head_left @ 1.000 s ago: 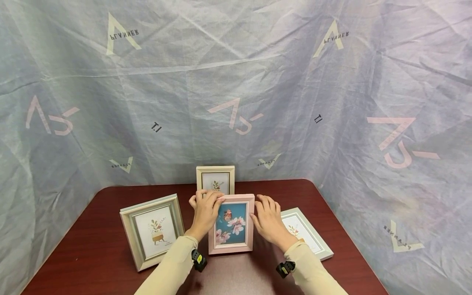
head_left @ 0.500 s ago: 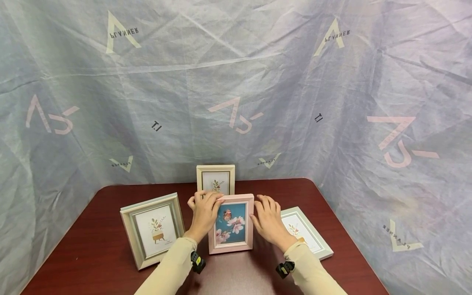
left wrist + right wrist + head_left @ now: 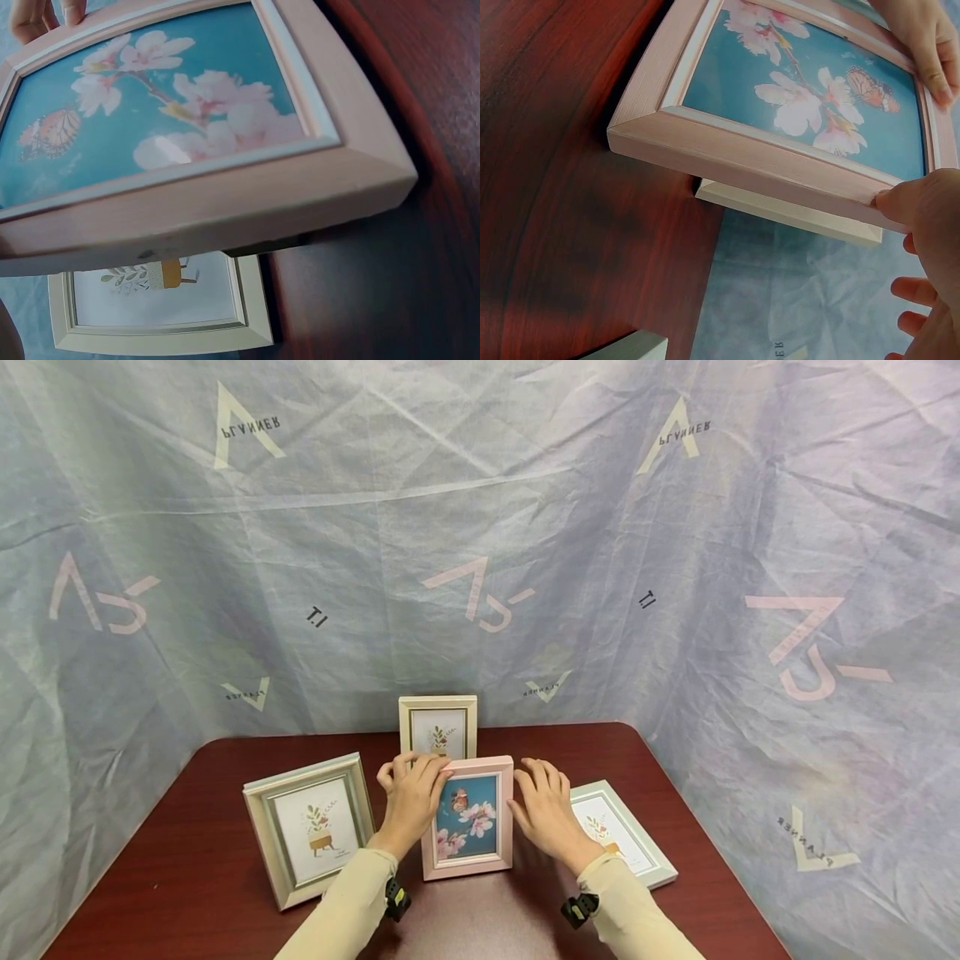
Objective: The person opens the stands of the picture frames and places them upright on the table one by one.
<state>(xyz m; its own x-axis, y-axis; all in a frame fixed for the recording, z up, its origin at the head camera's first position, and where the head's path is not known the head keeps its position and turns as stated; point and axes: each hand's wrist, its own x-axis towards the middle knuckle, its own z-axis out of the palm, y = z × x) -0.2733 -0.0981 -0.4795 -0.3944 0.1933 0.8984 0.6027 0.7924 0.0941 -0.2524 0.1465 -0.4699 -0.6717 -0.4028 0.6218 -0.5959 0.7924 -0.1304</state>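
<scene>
A pink picture frame point(image 3: 468, 817) with a blue blossom-and-butterfly print stands upright in the middle of the table. My left hand point(image 3: 408, 802) holds its top left corner, thumb on the front and fingers going behind. At the frame's right side is my right hand point(image 3: 550, 810). In the right wrist view its thumb point(image 3: 901, 202) touches the pink side edge, while the other fingers spread loosely away from the wood. Behind the pink frame stands a cream picture frame point(image 3: 407, 727), its lower part hidden.
On the left a champagne-coloured frame point(image 3: 264, 835) stands tilted back. A pale green-white frame point(image 3: 651, 856) lies at the right, partly covered by the right wrist. All are on a dark red table point(image 3: 187, 852), with grey printed cloth point(image 3: 480, 527) hanging around its back and sides.
The pink frame has shifted slightly left and turned a little, along with my left hand. The right hand has stayed almost where it was.
</scene>
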